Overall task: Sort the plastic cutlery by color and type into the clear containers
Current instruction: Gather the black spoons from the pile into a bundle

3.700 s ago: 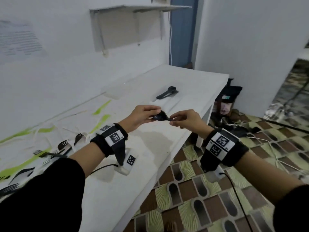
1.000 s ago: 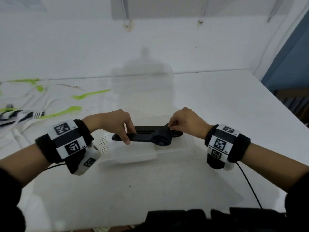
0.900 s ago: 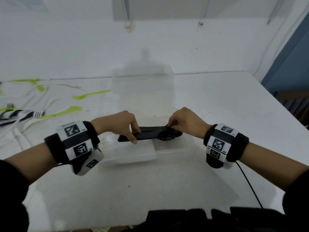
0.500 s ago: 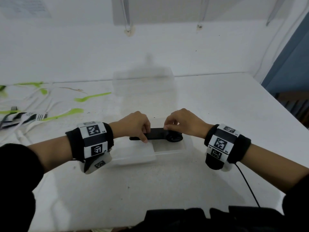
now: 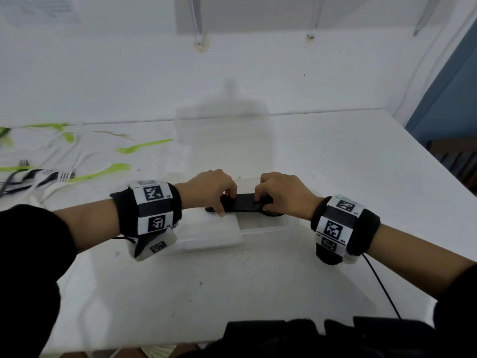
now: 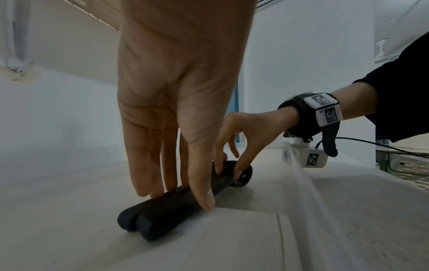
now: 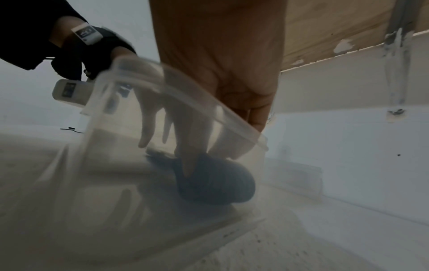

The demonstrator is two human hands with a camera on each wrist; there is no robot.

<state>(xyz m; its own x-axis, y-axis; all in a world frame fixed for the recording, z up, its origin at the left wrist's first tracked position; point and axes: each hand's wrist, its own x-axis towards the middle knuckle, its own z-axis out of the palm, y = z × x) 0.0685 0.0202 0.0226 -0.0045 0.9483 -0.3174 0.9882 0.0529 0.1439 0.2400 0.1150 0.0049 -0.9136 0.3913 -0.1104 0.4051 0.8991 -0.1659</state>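
Stack of black plastic spoons (image 5: 244,204) lowered into low clear plastic container (image 5: 263,227).
Held at both ends, prob. to keep stack aligned: L hand (image 5: 210,191) pinched handle end, thumb vs fingers; R hand (image 5: 281,192) pinched bowl end. Set beside white cutlery stack (image 5: 219,228) in same box w/ space left. Green plastic spoons (image 5: 103,171) & black forks (image 5: 38,177) unsorted on white table (image 5: 232,280), L side.

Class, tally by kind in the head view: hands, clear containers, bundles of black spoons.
Hands: 2, the left hand and right hand
Clear containers: 2, the near container and far container
Bundles: 1, the black spoon bundle
Total: 5
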